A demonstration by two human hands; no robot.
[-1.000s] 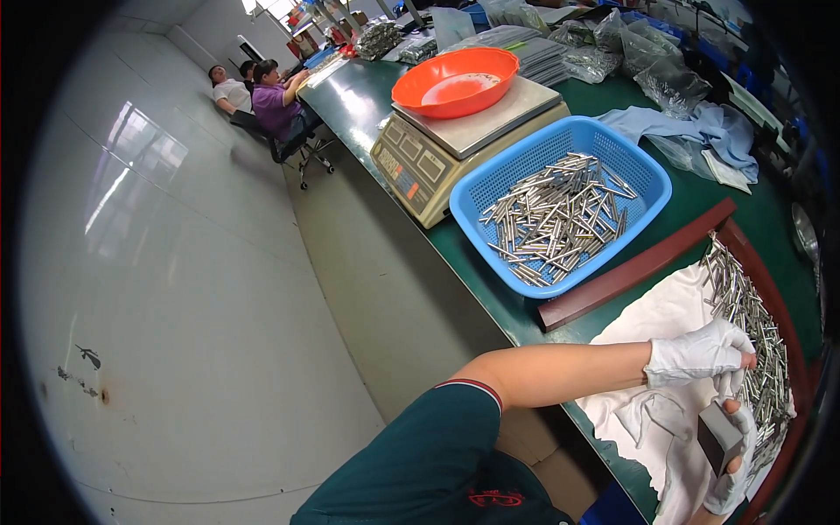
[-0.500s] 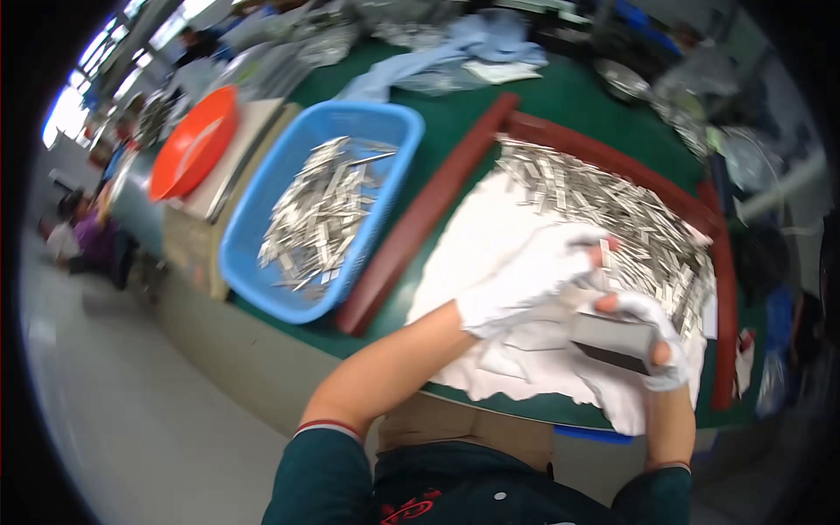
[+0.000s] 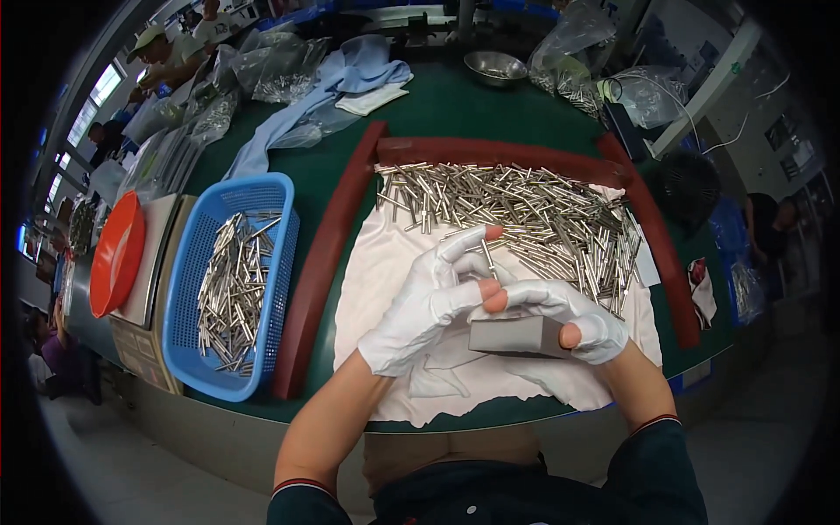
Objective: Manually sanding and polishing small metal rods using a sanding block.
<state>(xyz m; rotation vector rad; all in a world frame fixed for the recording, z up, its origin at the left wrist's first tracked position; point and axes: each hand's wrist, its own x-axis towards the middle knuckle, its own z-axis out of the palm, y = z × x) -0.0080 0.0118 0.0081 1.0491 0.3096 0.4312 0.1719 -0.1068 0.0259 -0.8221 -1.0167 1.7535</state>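
Pinching a metal rod [image 3: 489, 257] in the grip of left hand [image 3: 423, 296] and clasping a grey block [image 3: 514, 337] in right hand [image 3: 573, 319], nearer than heaped rods [image 3: 525, 214], right of blue basket [image 3: 276, 289].

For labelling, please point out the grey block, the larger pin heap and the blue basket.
Grey block [image 3: 514, 337]: head view, broad face.
Larger pin heap [image 3: 525, 208]: head view, its middle.
Blue basket [image 3: 245, 194]: head view, far wall.

White glare fills the windows [image 3: 107, 85] past the far left corner of the bench [image 3: 446, 109], whose top gets soft, even light. The metal rods [image 3: 525, 210] glint crisply from here; the floor [image 3: 157, 455] beneath the near edge lies dim. That edge bows, and black swallows the corners.
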